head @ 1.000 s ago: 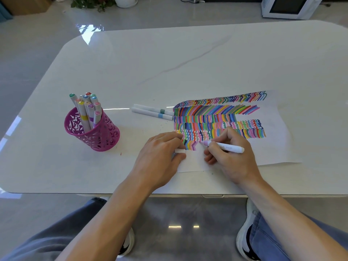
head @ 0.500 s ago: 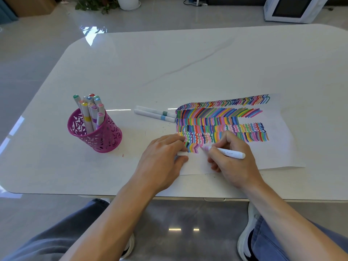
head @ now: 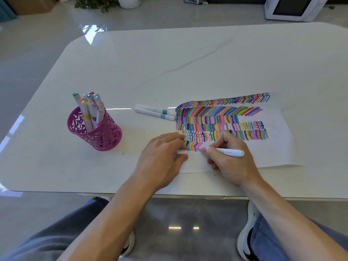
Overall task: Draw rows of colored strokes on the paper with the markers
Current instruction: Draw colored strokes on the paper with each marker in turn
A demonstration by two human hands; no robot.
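A white sheet of paper (head: 278, 147) lies on the table, covered with several rows of colored strokes (head: 216, 117). My right hand (head: 229, 161) grips a white marker (head: 227, 152) with a pink tip touching the paper at the lowest row. My left hand (head: 162, 157) rests on the paper's left edge and holds a small white cap (head: 182, 151) between thumb and fingers. A pink mesh cup (head: 98, 132) at the left holds several markers (head: 90, 108).
Two capped white markers (head: 154, 112) lie side by side just left of the paper's top rows. The white table (head: 188, 63) has its near edge just below my wrists. A white appliance (head: 293, 8) and a plant pot stand on the floor beyond.
The marker tip has shifted slightly within the lowest row as my right hand draws. My left hand stays in place with the cap.
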